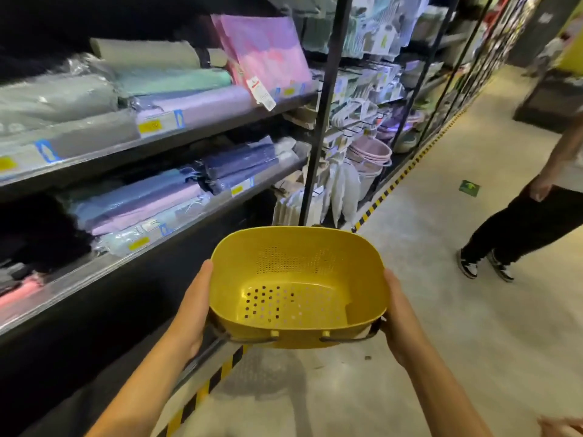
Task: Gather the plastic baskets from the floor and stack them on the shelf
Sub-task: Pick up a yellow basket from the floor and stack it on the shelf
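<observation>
The yellow basket [296, 288] is held up in the aisle, just right of the shelf [220, 123] and above the floor [441, 326]. The left hand [192, 310] grips its left side and the right hand [399, 316] grips its right side. Another person [533, 222] stands well right of the shelf.

Basket [296, 260]: yellow, dot-hole pattern on base & wall; handles [350, 338] dk. Floor-edge tape [378, 202]: yellow/blk stripes. Shelf labels [150, 126] yellow. Buckets [370, 152] pink. Floor sticker [469, 188] green. Trousers [520, 228] blk.
</observation>
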A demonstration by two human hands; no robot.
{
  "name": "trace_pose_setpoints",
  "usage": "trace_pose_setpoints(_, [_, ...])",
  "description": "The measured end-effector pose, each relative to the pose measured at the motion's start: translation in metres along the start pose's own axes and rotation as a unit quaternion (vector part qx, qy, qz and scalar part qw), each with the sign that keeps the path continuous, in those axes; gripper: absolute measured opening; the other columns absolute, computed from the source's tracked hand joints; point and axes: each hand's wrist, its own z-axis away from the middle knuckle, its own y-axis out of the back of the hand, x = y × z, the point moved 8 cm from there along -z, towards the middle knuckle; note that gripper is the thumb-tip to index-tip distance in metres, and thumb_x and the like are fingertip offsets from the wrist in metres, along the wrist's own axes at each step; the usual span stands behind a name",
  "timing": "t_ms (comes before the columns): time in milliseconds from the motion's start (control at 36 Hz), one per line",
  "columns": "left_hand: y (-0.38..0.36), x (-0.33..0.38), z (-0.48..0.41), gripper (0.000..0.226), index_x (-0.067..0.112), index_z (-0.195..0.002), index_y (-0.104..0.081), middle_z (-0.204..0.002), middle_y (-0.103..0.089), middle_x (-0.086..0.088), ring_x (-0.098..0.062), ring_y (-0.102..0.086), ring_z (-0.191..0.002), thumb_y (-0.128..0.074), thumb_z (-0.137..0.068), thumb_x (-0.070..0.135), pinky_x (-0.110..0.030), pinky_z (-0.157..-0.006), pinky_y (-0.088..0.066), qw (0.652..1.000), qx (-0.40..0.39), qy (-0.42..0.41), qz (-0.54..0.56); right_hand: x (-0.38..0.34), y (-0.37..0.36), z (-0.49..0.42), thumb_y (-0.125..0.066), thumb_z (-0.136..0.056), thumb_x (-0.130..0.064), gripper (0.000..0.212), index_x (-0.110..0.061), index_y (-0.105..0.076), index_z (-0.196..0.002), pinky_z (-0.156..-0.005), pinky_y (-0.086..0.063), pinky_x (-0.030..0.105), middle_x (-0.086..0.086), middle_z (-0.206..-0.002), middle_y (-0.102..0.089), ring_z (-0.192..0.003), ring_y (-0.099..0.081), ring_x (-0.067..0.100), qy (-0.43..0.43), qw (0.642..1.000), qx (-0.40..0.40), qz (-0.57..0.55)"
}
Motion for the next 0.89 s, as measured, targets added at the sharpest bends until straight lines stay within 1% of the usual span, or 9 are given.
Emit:
trace_pose_setpoints(111, [0.008, -0.024, -0.019, 0.049, 0.036, -0.123, -0.065, -0.113, -0.074, 0.008, -0.009, -0.071, -0.098, -0.028, -0.102, 0.060, -0.029, -0.079, -0.050, 0.998, 0.065, 0.008, 0.014, 0.002, -0.023, -0.051, -0.032, -0.101, -0.060, 0.041, -0.046, -0.070, -0.106, -0.098, -0.049, 0.044, -0.013, -0.106, -0.075, -0.107, -0.067, 0.016, 0.001, 0.998, -0.058, 0.028])
trace_pose_setpoints(278, [0.013, -0.074, -0.033, 0.037, 0.033, -0.101, -0.066, -0.108, -0.071, -0.004, -0.025, -0.066, -0.099, -0.043, -0.098, 0.062, -0.048, -0.094, -0.052, 0.964, 0.227, 0.094, 0.098, 0.007, -0.056, -0.125, -0.034, -0.098, -0.062, 0.041, -0.049, -0.073, -0.102, -0.103, -0.048, 0.047, -0.012, -0.111, -0.075, -0.105, -0.070, 0.011, -0.005, 0.984, -0.162, 0.072])
trace_pose_setpoints(417, [0.010, -0.100, -0.036, 0.031, 0.032, -0.108, -0.066, -0.101, -0.072, 0.015, -0.004, -0.065, -0.100, -0.038, -0.107, 0.044, -0.036, -0.083, -0.051, 0.958, 0.284, 0.024, 0.042, 0.031, -0.089, -0.181, -0.050, -0.081, -0.080, 0.060, -0.035, -0.074, -0.114, -0.106, -0.046, 0.050, -0.003, -0.120, -0.073, -0.115, -0.067, 0.018, -0.019, 0.966, -0.246, 0.077])
trace_pose_setpoints(472, [0.017, -0.127, -0.039, 0.040, 0.038, -0.121, -0.066, -0.119, -0.070, 0.016, -0.008, -0.063, -0.115, -0.041, -0.100, 0.061, -0.047, -0.097, -0.050, 0.949, 0.306, 0.037, 0.059, 0.053, -0.104, -0.199, -0.047, -0.086, -0.072, 0.056, -0.032, -0.075, -0.114, -0.102, -0.048, 0.046, -0.002, -0.119, -0.074, -0.112, -0.068, 0.017, -0.043, 0.960, -0.265, 0.079])
trace_pose_setpoints(556, [0.036, -0.182, -0.047, 0.058, 0.042, -0.125, -0.065, -0.132, -0.066, 0.007, -0.021, -0.057, -0.126, -0.045, -0.086, 0.080, -0.055, -0.109, -0.041, 0.925, 0.353, 0.073, 0.118, 0.097, -0.128, -0.227, -0.040, -0.096, -0.057, 0.048, -0.028, -0.073, -0.115, -0.095, -0.051, 0.043, -0.003, -0.115, -0.075, -0.109, -0.069, 0.018, -0.071, 0.953, -0.281, 0.085])
trace_pose_setpoints(667, [0.061, -0.261, -0.075, 0.048, 0.037, -0.126, -0.064, -0.126, -0.069, 0.009, -0.017, -0.062, -0.121, -0.038, -0.095, 0.063, -0.040, -0.094, -0.048, 0.904, 0.387, 0.107, 0.147, 0.179, -0.166, -0.271, -0.036, -0.101, -0.056, 0.044, -0.034, -0.072, -0.113, -0.098, -0.051, 0.047, -0.006, -0.112, -0.075, -0.109, -0.068, 0.020, -0.103, 0.946, -0.282, 0.124])
trace_pose_setpoints(722, [0.077, -0.311, -0.093, 0.042, 0.037, -0.124, -0.064, -0.121, -0.071, 0.011, -0.015, -0.065, -0.115, -0.034, -0.101, 0.057, -0.038, -0.090, -0.050, 0.893, 0.402, 0.126, 0.159, 0.227, -0.186, -0.294, -0.040, -0.094, -0.063, 0.044, -0.037, -0.071, -0.111, -0.097, -0.051, 0.044, -0.006, -0.113, -0.075, -0.108, -0.067, 0.017, -0.110, 0.940, -0.292, 0.136])
trace_pose_setpoints(833, [0.099, -0.420, -0.134, 0.033, 0.044, -0.117, -0.058, -0.115, -0.065, 0.021, -0.008, -0.061, -0.108, -0.030, -0.103, 0.054, -0.038, -0.090, -0.048, 0.881, 0.413, 0.150, 0.173, 0.328, -0.223, -0.338, -0.055, -0.057, -0.093, 0.083, -0.039, -0.069, -0.118, -0.090, -0.053, 0.040, -0.007, -0.115, -0.074, -0.106, -0.069, 0.014, -0.097, 0.930, -0.322, 0.148])
trace_pose_setpoints(889, [0.110, -0.473, -0.157, 0.033, 0.044, -0.114, -0.059, -0.112, -0.066, 0.023, -0.005, -0.062, -0.106, -0.031, -0.101, 0.055, -0.035, -0.088, -0.047, 0.882, 0.415, 0.143, 0.172, 0.382, -0.241, -0.361, -0.048, -0.075, -0.083, 0.067, -0.038, -0.067, -0.121, -0.090, -0.054, 0.040, -0.008, -0.114, -0.074, -0.106, -0.070, 0.013, -0.095, 0.927, -0.332, 0.149])
